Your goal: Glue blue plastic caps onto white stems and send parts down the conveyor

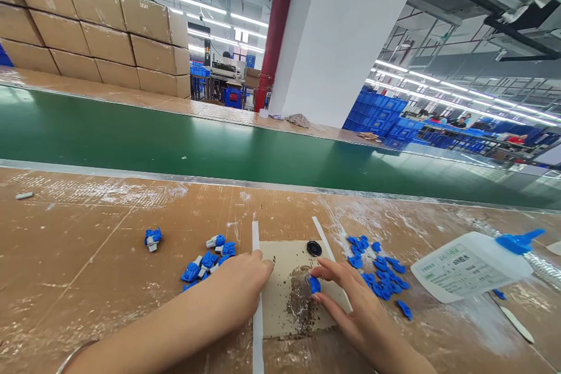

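My right hand (350, 304) pinches a small blue plastic piece (314, 285) against a stained beige work mat (283, 298) in front of me. My left hand (236, 289) rests on the mat's left edge, fingers curled loosely over the white strip (256, 280); whether it holds anything is hidden. A small black round cap (314, 248) lies at the mat's far edge. A heap of loose blue pieces (381, 274) sits right of my right hand. Blue-and-white assembled pieces (208, 260) lie left of my left hand.
A white squeeze bottle with a blue nozzle (475, 263) lies on its side at the right. A green conveyor belt (219, 146) runs across beyond the cardboard-covered bench (87, 269). Stacked cartons (96, 35) stand at the back left, blue crates (377, 114) behind the white pillar.
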### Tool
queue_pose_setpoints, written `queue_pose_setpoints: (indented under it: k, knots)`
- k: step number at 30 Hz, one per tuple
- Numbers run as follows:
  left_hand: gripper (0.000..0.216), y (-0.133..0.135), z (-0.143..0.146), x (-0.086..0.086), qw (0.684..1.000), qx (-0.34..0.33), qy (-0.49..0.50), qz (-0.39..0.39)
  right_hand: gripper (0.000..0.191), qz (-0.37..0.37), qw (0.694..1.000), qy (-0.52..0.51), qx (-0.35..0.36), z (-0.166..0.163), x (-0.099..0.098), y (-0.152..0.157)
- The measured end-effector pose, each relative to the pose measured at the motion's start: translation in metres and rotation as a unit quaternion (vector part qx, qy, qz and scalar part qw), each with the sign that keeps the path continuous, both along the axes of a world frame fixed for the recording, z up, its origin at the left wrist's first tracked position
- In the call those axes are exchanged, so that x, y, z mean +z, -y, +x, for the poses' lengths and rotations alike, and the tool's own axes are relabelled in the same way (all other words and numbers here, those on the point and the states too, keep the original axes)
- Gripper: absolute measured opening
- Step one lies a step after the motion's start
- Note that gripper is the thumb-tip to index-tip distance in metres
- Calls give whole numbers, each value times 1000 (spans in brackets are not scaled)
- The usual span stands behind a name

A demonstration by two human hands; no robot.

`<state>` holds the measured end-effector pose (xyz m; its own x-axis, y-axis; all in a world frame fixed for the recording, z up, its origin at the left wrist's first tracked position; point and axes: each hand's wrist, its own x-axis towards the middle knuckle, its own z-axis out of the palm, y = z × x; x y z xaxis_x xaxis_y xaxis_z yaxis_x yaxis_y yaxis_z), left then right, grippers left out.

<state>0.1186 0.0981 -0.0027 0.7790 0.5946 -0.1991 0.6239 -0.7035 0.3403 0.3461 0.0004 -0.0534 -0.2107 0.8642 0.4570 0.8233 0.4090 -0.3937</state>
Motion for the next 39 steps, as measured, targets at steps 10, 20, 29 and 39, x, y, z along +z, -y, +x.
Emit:
queue_pose_setpoints:
  k: [10,20,29,39]
  knots:
    - [44,4,10,2,937,118,211,-252,46,-68,975,-209,-22,-12,-2,12]
    - [61,32,25,4,666,116,433,-596,46,-82,691,-715,-72,-64,34,32]
    - [53,36,26,4,664,100,432,-603,40,9,895,-446,-33,-43,8,33]
    - [47,37,29,-4,710,158,416,-545,41,149,970,-171,-88,-64,1,29]
